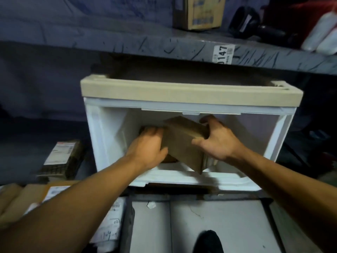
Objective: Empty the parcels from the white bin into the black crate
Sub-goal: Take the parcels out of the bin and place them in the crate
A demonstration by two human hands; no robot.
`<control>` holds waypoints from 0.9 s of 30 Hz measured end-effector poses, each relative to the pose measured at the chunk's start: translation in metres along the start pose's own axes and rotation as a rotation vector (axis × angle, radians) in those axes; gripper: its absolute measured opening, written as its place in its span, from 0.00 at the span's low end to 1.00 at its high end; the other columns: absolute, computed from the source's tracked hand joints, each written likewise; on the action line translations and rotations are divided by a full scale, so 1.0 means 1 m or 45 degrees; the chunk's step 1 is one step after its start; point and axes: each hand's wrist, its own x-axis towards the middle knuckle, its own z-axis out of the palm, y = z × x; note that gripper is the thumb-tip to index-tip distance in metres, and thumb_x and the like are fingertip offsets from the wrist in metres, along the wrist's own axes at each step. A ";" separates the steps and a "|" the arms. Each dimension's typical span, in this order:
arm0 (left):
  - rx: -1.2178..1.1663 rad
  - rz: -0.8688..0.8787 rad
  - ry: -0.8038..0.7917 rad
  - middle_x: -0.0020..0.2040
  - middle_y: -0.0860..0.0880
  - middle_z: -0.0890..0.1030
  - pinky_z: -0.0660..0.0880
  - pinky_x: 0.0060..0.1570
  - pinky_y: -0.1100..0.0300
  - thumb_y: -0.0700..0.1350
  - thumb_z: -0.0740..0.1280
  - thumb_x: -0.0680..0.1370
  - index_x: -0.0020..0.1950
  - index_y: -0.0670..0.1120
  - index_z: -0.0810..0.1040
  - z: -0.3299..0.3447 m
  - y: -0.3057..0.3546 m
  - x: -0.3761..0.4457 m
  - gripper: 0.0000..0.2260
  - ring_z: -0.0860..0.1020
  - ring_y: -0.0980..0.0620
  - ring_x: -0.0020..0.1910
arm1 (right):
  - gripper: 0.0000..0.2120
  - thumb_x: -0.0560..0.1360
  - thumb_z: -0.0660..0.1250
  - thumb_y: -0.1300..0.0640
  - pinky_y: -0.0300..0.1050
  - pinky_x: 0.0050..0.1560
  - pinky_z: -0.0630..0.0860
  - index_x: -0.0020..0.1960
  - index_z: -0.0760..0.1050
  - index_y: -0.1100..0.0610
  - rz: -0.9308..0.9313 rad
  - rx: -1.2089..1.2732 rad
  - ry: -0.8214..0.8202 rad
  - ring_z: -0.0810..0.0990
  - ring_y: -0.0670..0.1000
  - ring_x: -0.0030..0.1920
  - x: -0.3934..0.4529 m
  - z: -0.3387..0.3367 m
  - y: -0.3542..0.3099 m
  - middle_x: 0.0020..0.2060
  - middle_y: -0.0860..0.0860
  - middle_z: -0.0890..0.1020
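Standing nearest, at the bottom edge: a dark shoe (207, 241) on pale flattened cardboard (209, 225), with labelled mailers (111, 227) heaped at lower left. Not finding the black crate with any certainty; possibly the dark edge just below the white bin, but impossible to say.

Reaching forward with both forearms into the white bin (182, 178), sitting under a grey shelf (164, 48) with its beige rim (182, 93) on the far side.

Gripping with the right hand (218, 143), thumb and fingers curled round the right end of a brown cardboard parcel (184, 143), tilted inside the bin with one corner pointing down toward the near wall. Pressing or holding with the left hand (149, 147) at the parcel's left side, fingers bent over something brown there; whether a second parcel or the same one, hard to tell through the blur.

Judging the step: lifting a parcel out of the bin, mid-way, nothing yet clear of the near wall. Needing next: raising the low corner over that wall, then drawing back and down toward the crate.

Lying further left on the floor: a labelled packet (60, 157). Sitting up on the shelf: a cardboard box (198, 13).
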 end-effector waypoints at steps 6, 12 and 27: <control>-0.137 0.033 -0.008 0.74 0.45 0.66 0.72 0.65 0.50 0.59 0.70 0.76 0.79 0.52 0.55 -0.038 -0.012 -0.050 0.38 0.71 0.44 0.70 | 0.27 0.66 0.74 0.47 0.50 0.59 0.78 0.63 0.76 0.54 0.040 0.403 -0.060 0.81 0.52 0.55 -0.034 0.000 -0.017 0.55 0.50 0.81; -0.487 -0.040 -0.007 0.73 0.55 0.69 0.72 0.66 0.54 0.62 0.71 0.75 0.78 0.58 0.57 -0.076 -0.025 -0.096 0.37 0.72 0.53 0.68 | 0.13 0.63 0.71 0.56 0.40 0.40 0.72 0.47 0.82 0.56 -0.030 0.918 -0.227 0.77 0.48 0.41 -0.054 -0.001 -0.032 0.38 0.49 0.81; -1.618 -0.502 -0.295 0.59 0.50 0.85 0.76 0.64 0.46 0.60 0.75 0.68 0.68 0.54 0.75 -0.078 -0.029 -0.122 0.30 0.81 0.47 0.61 | 0.14 0.79 0.58 0.53 0.41 0.35 0.75 0.52 0.80 0.59 0.160 1.368 -0.497 0.82 0.50 0.35 -0.051 0.015 -0.027 0.39 0.54 0.82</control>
